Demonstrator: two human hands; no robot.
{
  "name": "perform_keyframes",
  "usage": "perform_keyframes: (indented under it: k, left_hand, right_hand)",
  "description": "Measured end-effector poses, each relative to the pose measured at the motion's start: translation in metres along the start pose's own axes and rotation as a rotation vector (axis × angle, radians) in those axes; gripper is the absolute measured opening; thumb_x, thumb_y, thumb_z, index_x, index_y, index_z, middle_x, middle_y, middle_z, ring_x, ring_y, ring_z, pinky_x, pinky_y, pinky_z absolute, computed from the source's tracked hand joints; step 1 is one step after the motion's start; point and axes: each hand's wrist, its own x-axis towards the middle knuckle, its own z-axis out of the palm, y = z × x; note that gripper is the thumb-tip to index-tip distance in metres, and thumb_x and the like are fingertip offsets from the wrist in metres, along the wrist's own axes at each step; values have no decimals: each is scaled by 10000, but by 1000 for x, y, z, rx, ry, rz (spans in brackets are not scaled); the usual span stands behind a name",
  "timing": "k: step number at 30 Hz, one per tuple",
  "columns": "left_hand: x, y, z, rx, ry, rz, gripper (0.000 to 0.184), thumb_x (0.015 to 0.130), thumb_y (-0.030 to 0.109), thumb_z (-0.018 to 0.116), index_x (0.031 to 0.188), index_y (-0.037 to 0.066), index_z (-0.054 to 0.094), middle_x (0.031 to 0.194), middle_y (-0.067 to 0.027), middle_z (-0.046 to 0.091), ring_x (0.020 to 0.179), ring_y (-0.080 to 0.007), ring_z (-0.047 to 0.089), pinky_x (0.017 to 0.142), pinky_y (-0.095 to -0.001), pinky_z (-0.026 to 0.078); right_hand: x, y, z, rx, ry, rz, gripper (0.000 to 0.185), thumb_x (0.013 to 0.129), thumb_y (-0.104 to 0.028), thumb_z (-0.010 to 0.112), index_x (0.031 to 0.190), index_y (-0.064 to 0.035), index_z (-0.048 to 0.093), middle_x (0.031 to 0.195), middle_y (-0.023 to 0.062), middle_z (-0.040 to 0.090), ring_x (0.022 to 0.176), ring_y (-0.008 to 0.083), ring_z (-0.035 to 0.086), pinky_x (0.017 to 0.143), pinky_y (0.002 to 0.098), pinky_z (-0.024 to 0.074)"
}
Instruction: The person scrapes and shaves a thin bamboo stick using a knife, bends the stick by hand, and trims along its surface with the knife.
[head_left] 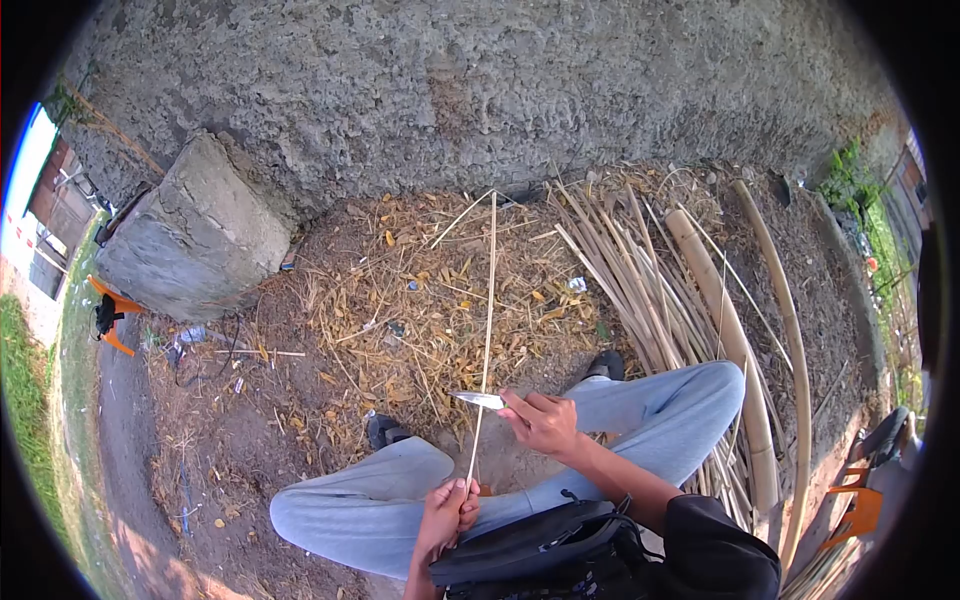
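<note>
My left hand (450,513) is closed around the near end of a long thin bamboo strip (490,300), low in front of my lap. From there the strip runs away from me towards the wall, its far end over the littered ground. A knife (478,399) is gripped in my right hand (543,421), its blade pointing left. The blade lies across the strip and appears to touch it, a little way beyond my left hand. My right fingers wrap the handle and hide most of it.
A pile of split bamboo strips (640,290) lies to the right, beside thick bamboo poles (730,330). A rough wall (480,90) stands ahead. At the left is a concrete block (205,225). Dry leaves and shavings (420,300) cover the ground before my feet.
</note>
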Motion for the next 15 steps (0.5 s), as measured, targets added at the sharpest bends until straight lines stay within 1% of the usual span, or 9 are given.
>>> perform_keyframes:
  k: [3, 7, 9, 10, 12, 14, 15]
  left_hand:
    - [0, 2, -1, 39, -16, 1, 282, 1098, 249, 363, 996, 27, 504, 683, 18, 387, 501, -47, 312, 430, -219, 255]
    - [-7, 0, -1, 34, -24, -22, 284, 1097, 257, 381, 1001, 27, 516, 682, 24, 392, 507, -45, 315, 434, -217, 245]
    - [-10, -7, -6, 36, -30, -25, 294, 1096, 268, 394, 1002, 26, 531, 677, 28, 399, 505, -43, 317, 431, -214, 241]
    - [-13, -15, -11, 95, -47, 11, 295, 1094, 271, 402, 1006, 26, 540, 680, 26, 413, 509, -43, 325, 435, -212, 249]
    - [-17, -16, -14, 155, -65, 42, 296, 1092, 274, 411, 1010, 26, 550, 683, 24, 427, 513, -43, 333, 439, -210, 258]
    - [-25, -5, -9, 146, -31, -59, 301, 1089, 273, 423, 1002, 27, 575, 685, 22, 454, 520, -44, 357, 445, -209, 277]
    - [-24, -6, -12, 149, -33, -58, 301, 1089, 273, 423, 1002, 27, 575, 685, 22, 454, 520, -44, 357, 445, -209, 277]
  right_hand:
    - [1, -2, -1, -3, 6, 41, 291, 861, -343, 745, 1106, -186, 733, 568, -18, 496, 457, 168, 552, 387, 339, 405]
    - [3, 5, 2, -9, 35, -14, 284, 868, -344, 741, 1107, -190, 733, 571, -8, 510, 442, 178, 552, 378, 348, 400]
    - [9, 14, 2, -62, 54, 136, 269, 876, -333, 739, 1107, -195, 733, 577, 4, 551, 429, 194, 558, 370, 356, 398]
    - [15, 20, 0, -62, 56, 132, 269, 876, -333, 739, 1107, -195, 733, 577, 4, 551, 429, 194, 558, 370, 356, 398]
    - [25, 30, -5, -39, 99, 231, 218, 882, -289, 738, 1063, -169, 758, 593, 35, 594, 419, 207, 543, 396, 364, 402]
    - [32, 34, -11, -41, 94, 227, 213, 885, -285, 736, 1061, -169, 761, 591, 35, 593, 421, 207, 545, 396, 365, 403]
    - [34, 35, -13, -42, 86, 220, 207, 887, -281, 734, 1059, -169, 763, 588, 36, 592, 423, 206, 547, 397, 366, 404]
